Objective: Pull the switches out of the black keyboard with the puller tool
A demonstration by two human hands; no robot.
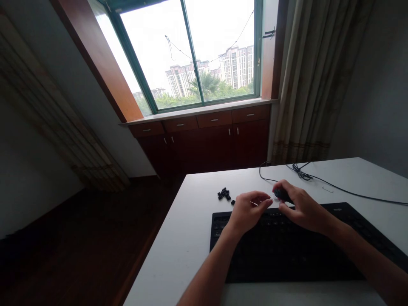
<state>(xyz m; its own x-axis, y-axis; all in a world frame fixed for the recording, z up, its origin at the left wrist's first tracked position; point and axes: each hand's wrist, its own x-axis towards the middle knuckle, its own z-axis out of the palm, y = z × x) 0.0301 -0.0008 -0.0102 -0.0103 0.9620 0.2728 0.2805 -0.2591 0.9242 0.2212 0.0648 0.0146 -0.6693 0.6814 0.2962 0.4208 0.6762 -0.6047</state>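
Right hand (306, 207) pinches black keycap (282, 194) over keyboard (287, 255); left hand (248, 211) half-curled, empty, beside keycap pile (225, 194)

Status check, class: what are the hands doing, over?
Right hand gripping small black object; left hand beside it, over keyboard; black pieces piled nearby.

The white tabletop (178, 250) carries a black keyboard (287, 255) near its front edge — a small heap of black keycaps (225, 194) lies beyond it, one loose keycap (233, 202) just beside, and a black cable (338, 187) trails across the far side.
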